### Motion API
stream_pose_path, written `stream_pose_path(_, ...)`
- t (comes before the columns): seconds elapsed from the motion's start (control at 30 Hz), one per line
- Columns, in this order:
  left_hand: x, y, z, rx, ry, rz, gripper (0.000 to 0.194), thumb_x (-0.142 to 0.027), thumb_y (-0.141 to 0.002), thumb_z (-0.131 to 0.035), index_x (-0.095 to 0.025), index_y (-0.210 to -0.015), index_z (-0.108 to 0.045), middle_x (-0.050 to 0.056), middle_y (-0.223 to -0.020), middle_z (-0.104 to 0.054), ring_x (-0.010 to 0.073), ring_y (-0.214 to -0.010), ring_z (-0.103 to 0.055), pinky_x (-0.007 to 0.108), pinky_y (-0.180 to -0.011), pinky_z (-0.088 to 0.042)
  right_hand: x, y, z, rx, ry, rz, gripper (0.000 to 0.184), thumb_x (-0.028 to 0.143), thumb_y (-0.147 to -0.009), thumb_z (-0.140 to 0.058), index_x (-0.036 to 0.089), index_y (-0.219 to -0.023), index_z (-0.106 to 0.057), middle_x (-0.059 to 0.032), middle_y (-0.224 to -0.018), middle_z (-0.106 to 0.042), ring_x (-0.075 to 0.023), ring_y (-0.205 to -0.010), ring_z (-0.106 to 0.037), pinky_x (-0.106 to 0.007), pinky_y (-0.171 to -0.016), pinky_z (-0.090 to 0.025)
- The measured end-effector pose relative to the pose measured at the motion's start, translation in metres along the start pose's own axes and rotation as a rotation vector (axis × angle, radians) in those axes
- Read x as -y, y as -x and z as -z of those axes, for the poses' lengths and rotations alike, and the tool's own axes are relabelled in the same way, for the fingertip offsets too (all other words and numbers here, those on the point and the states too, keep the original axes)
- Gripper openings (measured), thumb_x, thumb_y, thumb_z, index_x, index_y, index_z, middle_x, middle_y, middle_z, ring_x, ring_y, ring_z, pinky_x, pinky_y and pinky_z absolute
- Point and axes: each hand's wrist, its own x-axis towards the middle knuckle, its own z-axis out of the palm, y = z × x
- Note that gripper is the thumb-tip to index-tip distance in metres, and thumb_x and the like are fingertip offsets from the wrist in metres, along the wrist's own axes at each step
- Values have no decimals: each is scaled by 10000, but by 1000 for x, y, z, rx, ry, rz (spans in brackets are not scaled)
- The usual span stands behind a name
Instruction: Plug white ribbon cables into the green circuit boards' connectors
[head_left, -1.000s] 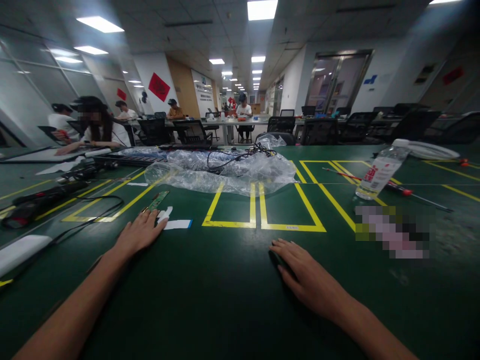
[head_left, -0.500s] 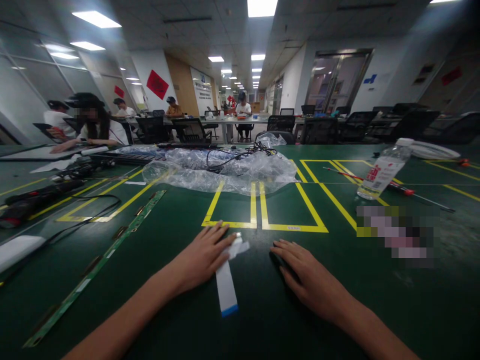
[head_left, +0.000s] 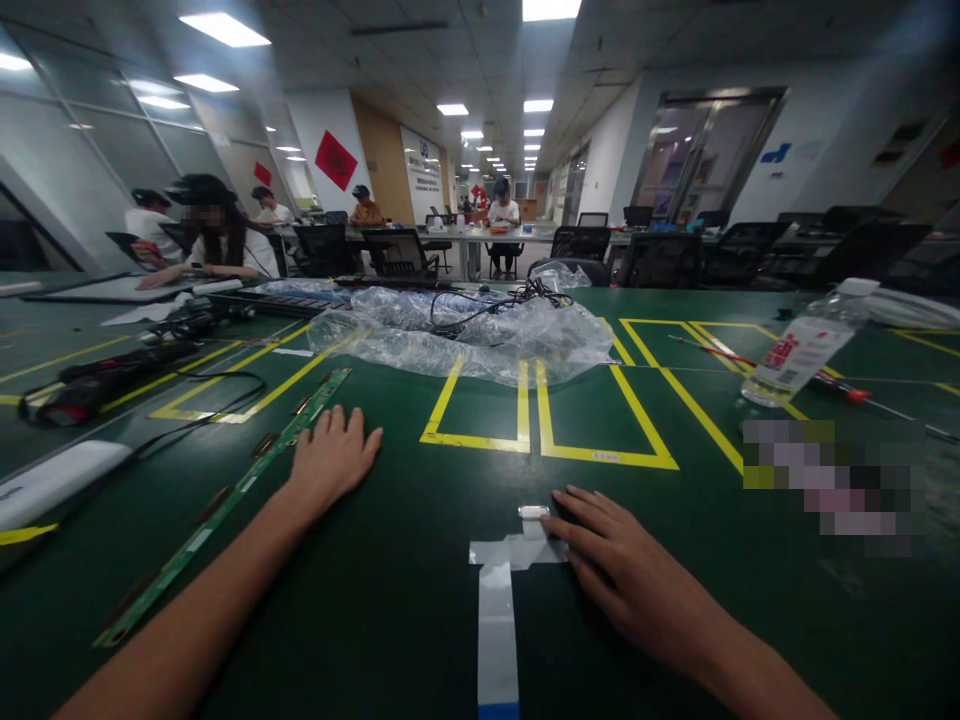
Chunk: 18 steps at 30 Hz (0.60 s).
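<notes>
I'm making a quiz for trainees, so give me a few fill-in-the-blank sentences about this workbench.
1. The right hand touches the white ribbon cable's ____ end.
2. The left hand lies flat beside a long ____ circuit strip.
3. The water bottle stands on the table's ____ side.
4. Black cables lie on crumpled clear ____.

Missing words: far; green; right; plastic

Both forearms bare, no sleeves, and each grip (head_left: 334, 460) (head_left: 622, 570) ungloved.
</notes>
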Motion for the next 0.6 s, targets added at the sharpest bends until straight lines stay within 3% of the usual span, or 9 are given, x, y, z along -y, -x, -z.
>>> stream_pose_path(0.1, 27, -10, -7, 37, 3, 77, 709, -502, -985, -248, 14, -1404, -495, 320, -1422, -486, 446, -1344, -448, 606, -1007, -405, 0, 1, 0, -23, -7, -2, 496, 315, -977, -491, 350, -1472, -467, -33, -1573, -399, -317, -1455, -323, -611, -1162, -287)
stream_pose_path(0.2, 34, -12, -11, 44, 7, 78, 709, -534, -970, -265, -37, -1420, -494, 279, -1435, -494, 407, -1364, -436, 564, -1036, -396, 1, 1, 1, -46, -34, 5, 485, 337, -974, -517, 342, -1459, -486, -43, -1561, -420, -318, -1445, -341, -602, -1160, -295)
stream_pose_path(0.3, 37, -14, -12, 29, 7, 126, 733, -556, -965, -253, -53, -1465, -441, 288, -1511, -390, 449, -1407, -350, 641, -1041, -343, 3, 2, 1, -49, -40, 24, 457, 339, -973, -528, 360, -1430, -518, -31, -1564, -416, -308, -1453, -328, -586, -1162, -296)
stream_pose_path(0.4, 39, -18, -12, 42, 24, 143, 756, -548, -970, -222, -13, -1467, -420, 332, -1485, -396, 497, -1378, -366, 701, -984, -355, 5, 3, 2, -38, -11, 34, 456, 335, -966, -534, 364, -1421, -528, -34, -1563, -418, -300, -1454, -325, -576, -1165, -291)
stream_pose_path(0.5, 27, -16, -9, 63, 63, 14, 731, -507, -980, -231, 0, -1480, -398, 306, -1497, -404, 459, -1401, -357, 678, -1036, -333, 6, 3, 3, -18, -5, 33, 456, 360, -975, -520, 357, -1431, -520, -43, -1568, -409, -304, -1457, -319, -582, -1166, -281)
stream_pose_path(0.6, -8, 0, -1, 86, 117, -222, 697, -505, -997, -268, -58, -1523, -357, 218, -1574, -326, 378, -1464, -284, 597, -1139, -262, 7, 4, 4, -11, -11, 30, 466, 375, -979, -513, 364, -1445, -501, -36, -1578, -392, -300, -1463, -306, -581, -1171, -269)
